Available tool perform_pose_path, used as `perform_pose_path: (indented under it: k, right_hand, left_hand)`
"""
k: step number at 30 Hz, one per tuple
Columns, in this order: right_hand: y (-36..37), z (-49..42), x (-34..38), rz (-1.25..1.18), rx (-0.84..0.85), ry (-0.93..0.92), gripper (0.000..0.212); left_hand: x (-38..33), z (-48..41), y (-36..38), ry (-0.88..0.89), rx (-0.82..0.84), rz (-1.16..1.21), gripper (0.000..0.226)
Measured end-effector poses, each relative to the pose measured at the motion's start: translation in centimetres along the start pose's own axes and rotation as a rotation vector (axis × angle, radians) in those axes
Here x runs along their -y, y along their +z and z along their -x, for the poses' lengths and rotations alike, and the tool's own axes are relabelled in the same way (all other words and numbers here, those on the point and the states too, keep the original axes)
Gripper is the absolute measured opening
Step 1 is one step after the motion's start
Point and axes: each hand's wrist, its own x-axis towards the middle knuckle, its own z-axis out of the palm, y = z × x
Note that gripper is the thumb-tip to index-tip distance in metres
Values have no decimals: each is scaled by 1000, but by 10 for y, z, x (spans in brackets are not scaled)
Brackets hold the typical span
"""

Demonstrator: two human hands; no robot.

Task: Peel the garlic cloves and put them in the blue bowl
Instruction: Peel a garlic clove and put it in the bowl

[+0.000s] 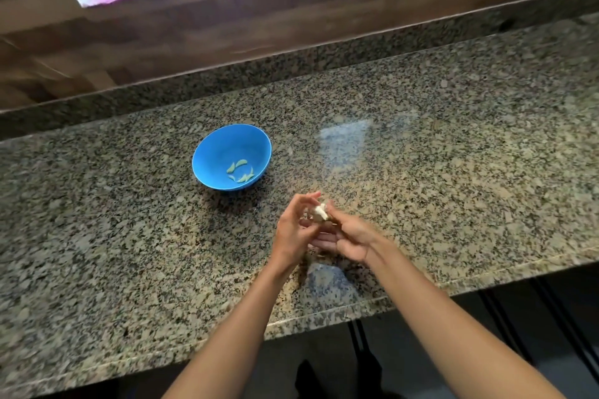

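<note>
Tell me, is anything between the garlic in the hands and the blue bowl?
Nothing visible does. Only counter lies between the garlic, held by the left hand and right hand, and the blue bowl farther left.

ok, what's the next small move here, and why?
Probably finish pulling the skin off the garlic: both the left hand and right hand pinch it over the counter, and it looks white and ragged, so likely not clean yet. Only then does it go into the bowl, which holds a few cloves.
</note>
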Motion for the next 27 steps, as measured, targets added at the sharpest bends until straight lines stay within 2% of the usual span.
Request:
perform_pose_path:
  k: [3,7,10,12,15,17,19,23,27]
  right_hand:
    - [0,-9,-10,-114,-13,-70,23]
    - [-1,-15,-14,-222,40,-153,22]
    - [-4,-18,-12,-242,42,-204,21]
    - [-6,-18,-10,-176,54,-231,26]
    - [-5,-19,-8,-61,19,-277,25]
    - [-2,-18,-6,29,-13,-311,21]
    - [-1,-18,-6,117,-44,-355,24]
    - [5,-20,-11,207,-79,-377,25]
    - [6,-21,-10,262,-78,-352,25]
  left_hand:
    - [8,-1,-7,-95,-68,-34,30]
    - [-2,6,-11,-262,-145,318,53]
    - [-4,3,-12,-337,-250,453,38]
    - [-5,2,-14,-326,-226,346,25]
    - [-3,1,-13,-255,-180,85,34]
    - [-1,1,-10,-222,-164,10,34]
    - [0,3,-8,-224,-150,29,31]
    - [-3,7,-10,-244,-126,219,14]
    - [-2,9,-11,-227,-152,225,21]
